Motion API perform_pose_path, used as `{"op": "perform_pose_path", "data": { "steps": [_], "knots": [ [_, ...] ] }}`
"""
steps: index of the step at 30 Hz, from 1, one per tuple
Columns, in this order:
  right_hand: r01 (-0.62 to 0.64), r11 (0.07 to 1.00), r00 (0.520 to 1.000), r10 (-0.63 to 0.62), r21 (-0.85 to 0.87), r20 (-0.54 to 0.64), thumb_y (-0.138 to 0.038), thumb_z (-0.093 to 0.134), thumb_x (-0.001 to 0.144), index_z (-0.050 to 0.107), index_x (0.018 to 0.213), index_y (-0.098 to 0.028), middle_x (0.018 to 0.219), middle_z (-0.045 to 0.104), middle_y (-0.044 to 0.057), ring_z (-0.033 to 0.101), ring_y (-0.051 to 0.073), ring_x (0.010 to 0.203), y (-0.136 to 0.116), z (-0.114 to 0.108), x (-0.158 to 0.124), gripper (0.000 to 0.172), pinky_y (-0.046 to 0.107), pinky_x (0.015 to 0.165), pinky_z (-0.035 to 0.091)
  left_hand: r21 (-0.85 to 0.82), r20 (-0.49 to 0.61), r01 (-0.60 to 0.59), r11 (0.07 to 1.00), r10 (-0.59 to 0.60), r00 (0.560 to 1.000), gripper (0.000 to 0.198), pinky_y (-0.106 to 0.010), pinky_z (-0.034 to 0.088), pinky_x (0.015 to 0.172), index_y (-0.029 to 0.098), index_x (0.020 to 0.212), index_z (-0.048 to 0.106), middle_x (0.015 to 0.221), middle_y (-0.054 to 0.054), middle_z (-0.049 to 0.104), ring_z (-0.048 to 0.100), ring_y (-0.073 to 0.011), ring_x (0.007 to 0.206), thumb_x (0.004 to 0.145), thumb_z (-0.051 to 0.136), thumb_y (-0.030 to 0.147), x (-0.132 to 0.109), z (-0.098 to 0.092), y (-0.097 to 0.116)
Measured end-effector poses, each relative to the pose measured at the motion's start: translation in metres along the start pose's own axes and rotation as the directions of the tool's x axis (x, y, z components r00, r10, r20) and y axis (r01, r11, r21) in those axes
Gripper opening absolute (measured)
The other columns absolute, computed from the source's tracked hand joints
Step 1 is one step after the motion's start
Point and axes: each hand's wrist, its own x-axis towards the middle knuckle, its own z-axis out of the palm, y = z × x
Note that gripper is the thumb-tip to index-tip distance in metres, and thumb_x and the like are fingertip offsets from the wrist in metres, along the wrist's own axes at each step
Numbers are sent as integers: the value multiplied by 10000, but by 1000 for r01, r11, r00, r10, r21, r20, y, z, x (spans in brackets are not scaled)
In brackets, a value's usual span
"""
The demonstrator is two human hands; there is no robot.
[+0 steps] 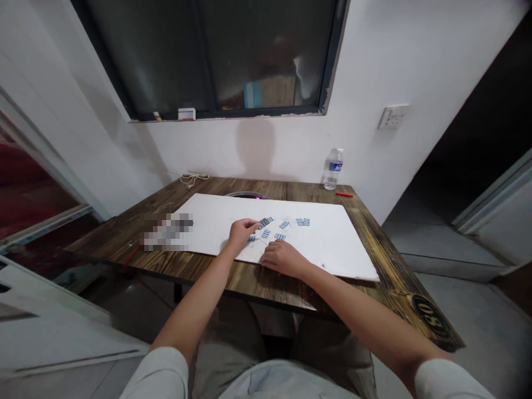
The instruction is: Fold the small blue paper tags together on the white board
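My left hand (242, 235) is closed in a pinch over the white board (332, 249). Between its thumb and fingers is a small dark striped piece (264, 224). My right hand (283, 258) rests at the board's front edge, its fingers curled and together; whatever may be under them is hidden. Several small blue-and-white striped shapes lie about the hands: one striped shape (265, 234) between them, another striped shape (280, 236) just beyond my right fingers, and a pair of striped shapes (303, 222) farther right. They are too small to tell whether drawn or loose.
The board lies on a dark wooden table (399, 299). At the back right stand a water bottle (333, 169) and a red pen (344, 194). A white cable (193, 178) is coiled at the back left. A blurred patch (168, 231) covers the board's left end.
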Motion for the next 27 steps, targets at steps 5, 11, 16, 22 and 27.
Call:
{"op": "perform_pose_path", "data": {
  "steps": [5, 11, 16, 22, 27],
  "knots": [
    [-66, 991, 988, 81, 118, -130, -240, 587, 919, 711, 813, -177, 766, 675, 67, 572, 181, 778, 6, -4, -2, 176, 287, 718, 399, 4, 9, -22, 1000, 21, 1000, 366, -256, 473, 554, 148, 744, 739, 698, -54, 712, 580, -135, 586, 621, 778, 491, 0, -1, 0],
    [-323, 809, 865, 463, 492, -193, -334, 626, 882, 712, 822, -194, 682, 674, 8, 555, 128, 607, 15, -5, -2, 175, 242, 616, 407, -3, 27, 0, 1000, 0, 1000, 394, -258, 478, 550, 148, 746, 742, 703, -58, 719, 583, -135, 577, 599, 791, 510, 1, -2, 1],
    [-339, 582, 722, 664, 739, -192, -483, 656, 808, 689, 780, -185, 721, 696, 25, 595, 146, 634, 26, -2, -1, 302, 261, 613, 446, -7, 55, -3, 1000, 4, 998, 421, -270, 490, 574, 154, 733, 737, 697, -56, 723, 591, -146, 583, 580, 796, 542, 1, -2, 2],
    [-267, 375, 629, 766, 888, -134, -553, 739, 693, 672, 751, -180, 577, 603, -9, 512, 127, 532, 28, -7, 0, 383, 264, 534, 412, -17, 128, 5, 1000, -2, 992, 435, -273, 493, 599, 157, 713, 726, 680, -54, 715, 606, -153, 589, 564, 799, 559, -1, -1, 6],
    [-135, 125, 615, 788, 983, -16, -509, 826, 599, 614, 722, -182, 586, 652, 1, 570, 130, 531, 27, -6, 3, 408, 268, 553, 462, -26, 187, -16, 1000, 21, 982, 435, -264, 484, 607, 150, 725, 727, 639, -41, 692, 595, -144, 583, 583, 797, 555, -4, -3, 9]
  ]
}}
